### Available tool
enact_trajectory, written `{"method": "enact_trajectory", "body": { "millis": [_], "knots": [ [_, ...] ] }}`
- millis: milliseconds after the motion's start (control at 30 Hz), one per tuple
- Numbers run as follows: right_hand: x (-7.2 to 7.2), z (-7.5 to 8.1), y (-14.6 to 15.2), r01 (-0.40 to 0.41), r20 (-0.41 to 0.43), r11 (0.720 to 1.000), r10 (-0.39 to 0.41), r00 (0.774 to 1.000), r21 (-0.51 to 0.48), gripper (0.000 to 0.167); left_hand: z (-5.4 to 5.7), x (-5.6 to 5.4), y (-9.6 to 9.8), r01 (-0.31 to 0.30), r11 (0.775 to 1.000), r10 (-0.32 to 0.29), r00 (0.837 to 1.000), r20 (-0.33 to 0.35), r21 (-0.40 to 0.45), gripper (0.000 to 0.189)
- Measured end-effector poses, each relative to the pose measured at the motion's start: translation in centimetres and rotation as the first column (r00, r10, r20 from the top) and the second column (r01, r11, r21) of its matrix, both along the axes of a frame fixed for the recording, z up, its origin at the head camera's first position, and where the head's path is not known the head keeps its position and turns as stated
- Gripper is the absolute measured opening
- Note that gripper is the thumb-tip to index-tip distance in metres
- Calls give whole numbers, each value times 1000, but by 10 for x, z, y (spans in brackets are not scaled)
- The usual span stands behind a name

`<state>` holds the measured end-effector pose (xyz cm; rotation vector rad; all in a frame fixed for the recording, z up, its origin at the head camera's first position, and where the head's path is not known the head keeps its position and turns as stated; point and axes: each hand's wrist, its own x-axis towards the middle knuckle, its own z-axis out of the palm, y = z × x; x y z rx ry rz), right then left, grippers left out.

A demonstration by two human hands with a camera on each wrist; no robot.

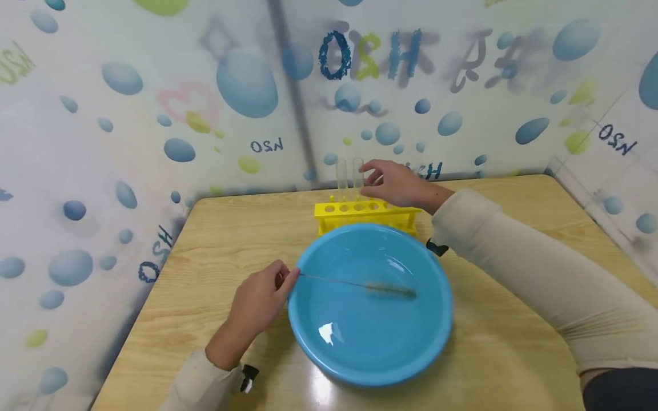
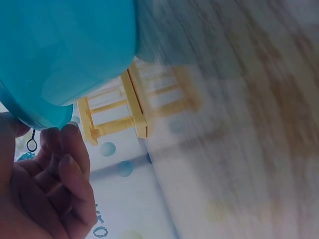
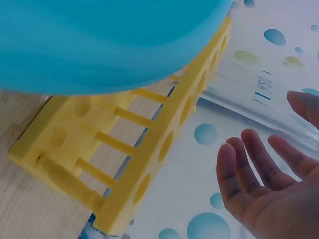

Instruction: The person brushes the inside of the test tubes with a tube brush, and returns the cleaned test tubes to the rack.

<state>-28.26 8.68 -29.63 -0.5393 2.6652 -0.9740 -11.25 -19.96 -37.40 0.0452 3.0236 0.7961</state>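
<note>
My left grip [image 1: 262, 297] pinches a long wire-stemmed, pale-bristled brush [image 1: 389, 291]; right grip [image 1: 398, 184] wide beside a clear cylindrical tube [image 1: 357, 180]. Best I close gently, lift straight.

In the head view, your blue bowl [image 1: 349, 337] hides part of the yellow rack [image 1: 366, 216], and the brush [image 1: 390, 290] looks blurry. In the right wrist view, the picture's edge cuts off your right hand [image 3: 279, 194] and a glass tube [image 3: 254, 107].
</note>
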Motion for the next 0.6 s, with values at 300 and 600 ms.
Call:
{"method": "enact_trajectory", "body": {
  "millis": [300,600],
  "knots": [
    [-2,-7,-13,0,-13,1000,0,1000,-21,25,-3,-3,3,3,999,-3,1000,-13,39,32],
    [-1,2,-3,43,-139,992,-59,989,-117,24,-3,-6,-3,60,995,-58,998,-32,80,31]
  ]
}}
